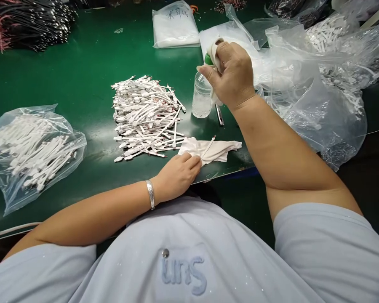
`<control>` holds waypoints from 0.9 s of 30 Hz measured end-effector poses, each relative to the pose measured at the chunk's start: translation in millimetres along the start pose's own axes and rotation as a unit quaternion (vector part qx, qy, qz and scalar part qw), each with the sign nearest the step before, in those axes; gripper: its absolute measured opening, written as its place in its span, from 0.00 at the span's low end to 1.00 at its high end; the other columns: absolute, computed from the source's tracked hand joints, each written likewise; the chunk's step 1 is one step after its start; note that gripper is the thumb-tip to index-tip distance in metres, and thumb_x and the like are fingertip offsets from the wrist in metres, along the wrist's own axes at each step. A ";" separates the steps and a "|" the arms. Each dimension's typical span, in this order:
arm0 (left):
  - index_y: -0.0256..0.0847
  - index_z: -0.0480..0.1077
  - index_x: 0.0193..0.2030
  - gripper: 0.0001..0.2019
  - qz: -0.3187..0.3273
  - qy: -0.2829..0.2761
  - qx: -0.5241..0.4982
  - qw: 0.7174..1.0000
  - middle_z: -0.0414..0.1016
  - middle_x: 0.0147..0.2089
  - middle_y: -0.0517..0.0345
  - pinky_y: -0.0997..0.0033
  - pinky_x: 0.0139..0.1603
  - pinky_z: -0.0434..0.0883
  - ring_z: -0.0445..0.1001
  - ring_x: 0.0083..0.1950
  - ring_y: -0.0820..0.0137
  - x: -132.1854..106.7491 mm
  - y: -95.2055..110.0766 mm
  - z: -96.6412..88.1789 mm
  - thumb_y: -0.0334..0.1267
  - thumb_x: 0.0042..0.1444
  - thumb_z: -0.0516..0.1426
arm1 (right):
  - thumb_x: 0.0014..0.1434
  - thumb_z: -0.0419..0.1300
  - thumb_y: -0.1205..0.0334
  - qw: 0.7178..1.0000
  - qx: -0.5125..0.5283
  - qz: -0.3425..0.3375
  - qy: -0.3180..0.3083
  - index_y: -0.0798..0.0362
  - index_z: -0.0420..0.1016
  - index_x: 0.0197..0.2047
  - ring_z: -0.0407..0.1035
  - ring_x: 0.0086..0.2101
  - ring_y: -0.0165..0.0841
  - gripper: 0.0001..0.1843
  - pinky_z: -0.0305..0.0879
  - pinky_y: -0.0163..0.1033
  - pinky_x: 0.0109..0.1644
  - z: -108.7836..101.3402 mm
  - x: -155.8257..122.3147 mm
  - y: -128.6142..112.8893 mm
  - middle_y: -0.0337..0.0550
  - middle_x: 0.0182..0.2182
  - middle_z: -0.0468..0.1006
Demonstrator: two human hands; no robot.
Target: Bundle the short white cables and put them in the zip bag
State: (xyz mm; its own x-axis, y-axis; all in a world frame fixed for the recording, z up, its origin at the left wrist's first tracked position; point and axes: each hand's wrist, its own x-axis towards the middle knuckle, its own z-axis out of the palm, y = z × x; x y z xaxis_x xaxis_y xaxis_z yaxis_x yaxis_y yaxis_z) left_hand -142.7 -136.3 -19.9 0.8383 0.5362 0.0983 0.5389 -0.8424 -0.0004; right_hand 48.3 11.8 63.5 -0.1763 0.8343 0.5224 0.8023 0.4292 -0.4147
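On a green counter (82, 80), a clear bag of short white cables (28, 155) lies at far left, beside a loose heap of similar cables (145, 115). The open left hand (177, 176) presses one cable (208, 147) onto a white cloth (227, 148) at the counter's edge. The closed right hand (230, 71) grips a second cloth (215, 54) against a green-capped plastic bottle (202, 99). At far right, an open clear bag (328, 122) holds more cables. Handwritten characters on a white packet (175, 25) are unreadable; the raised letters on the shirt (183, 273) appear to spell "Sun", upside down.
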 end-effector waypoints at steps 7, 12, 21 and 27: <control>0.33 0.70 0.50 0.16 -0.005 0.001 -0.012 1.000 0.73 0.49 0.46 0.64 0.41 0.66 0.67 0.41 0.65 1.8 -1.5 -1.6 0.35 0.67 0.44 | 0.63 0.47 0.66 0.989 -0.101 -0.039 -0.097 0.52 0.77 0.39 0.64 0.39 0.41 0.16 0.59 0.43 0.42 -33.0 -78.1 -27.5 0.50 0.37 0.70; 0.33 0.69 0.50 0.14 0.004 -0.010 -0.007 1.000 0.74 0.47 0.46 0.64 0.39 0.66 0.68 0.40 0.65 3.3 -1.9 -2.2 0.33 0.66 0.45 | 0.60 0.45 0.73 0.908 -0.182 -0.148 -0.347 0.47 0.77 0.43 0.67 0.35 0.38 0.22 0.55 0.39 0.33 -13.6 -146.1 -22.2 0.47 0.34 0.73; 0.31 0.70 0.51 0.14 0.008 -0.037 0.025 0.999 0.73 0.49 0.46 0.63 0.36 0.64 0.68 0.41 0.64 3.9 1.9 -8.3 0.31 0.65 0.46 | 0.60 0.45 0.73 0.911 -0.236 -0.135 -0.309 0.50 0.78 0.41 0.64 0.35 0.39 0.21 0.52 0.40 0.34 -12.0 -151.5 -8.8 0.48 0.33 0.73; 0.32 0.70 0.49 0.14 0.008 -0.041 0.017 0.999 0.73 0.50 0.46 0.64 0.36 0.63 0.68 0.41 0.64 3.2 1.0 -8.1 0.32 0.65 0.46 | 0.58 0.48 0.73 0.918 -0.259 -0.092 -0.287 0.52 0.79 0.40 0.63 0.34 0.38 0.19 0.48 0.39 0.31 -10.2 -154.9 -8.8 0.50 0.32 0.73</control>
State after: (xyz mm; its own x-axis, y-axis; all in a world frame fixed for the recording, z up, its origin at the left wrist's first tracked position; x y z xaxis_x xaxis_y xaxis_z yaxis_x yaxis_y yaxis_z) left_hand -140.2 -135.9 -11.5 0.8496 0.5271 0.0170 0.5274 -0.8489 -0.0345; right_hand 74.4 -124.7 -6.1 -0.4874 0.8731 0.0080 0.8664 0.4824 0.1290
